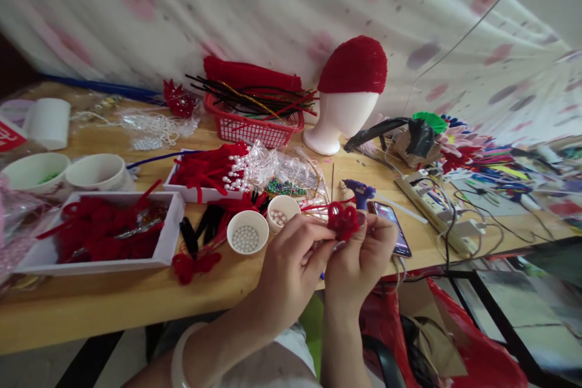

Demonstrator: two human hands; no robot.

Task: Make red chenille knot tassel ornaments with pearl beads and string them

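Note:
Between my two hands, over the table's front edge, is a fuzzy red pipe-cleaner flower (344,222) with looped petals. My left hand (295,260) pinches its near left side, thumb and fingertips together. The fingers of my right hand (357,254) close on its right side. Just left of my hands stand a paper cup of white pearl beads (247,233) and a smaller cup of beads (284,212). Behind the flower, a blue glue gun (359,191) rests by a phone (391,227) with a lit screen.
A white box (109,265) holds red fuzzy pieces; another tray (209,195) bears red stems with pearl tips. At the back are a red basket (254,130) and a white foam head (348,112) wearing a red cap. A power strip (436,218) with cables lies right.

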